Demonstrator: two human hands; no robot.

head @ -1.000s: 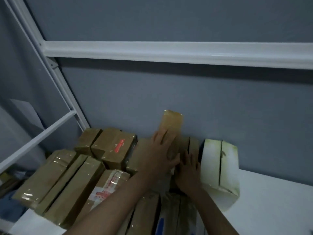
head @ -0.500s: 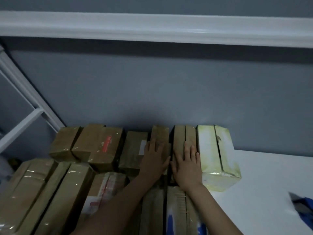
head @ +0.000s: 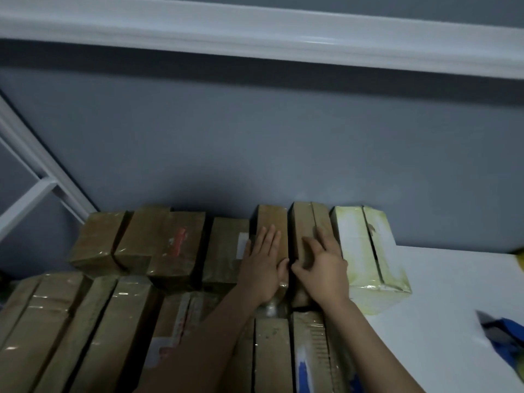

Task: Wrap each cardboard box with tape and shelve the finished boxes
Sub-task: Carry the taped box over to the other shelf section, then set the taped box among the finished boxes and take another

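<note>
Taped box stands in the back row. I judge left hand and right hand, flat, released, press the row flush.

The taped cardboard boxes are glossy brown; one back-row box bears a red stripe. The rightmost box is white, mottled yellow-green. The shelf and its upper rail are white, the wall grey-blue.

Cropped by the right edge at four o'clock, too blurred to name: a blue object. Cut off at the bottom from six to eight o'clock: front-row taped boxes. Partly hidden under left hand and right hand: two box tops.
</note>
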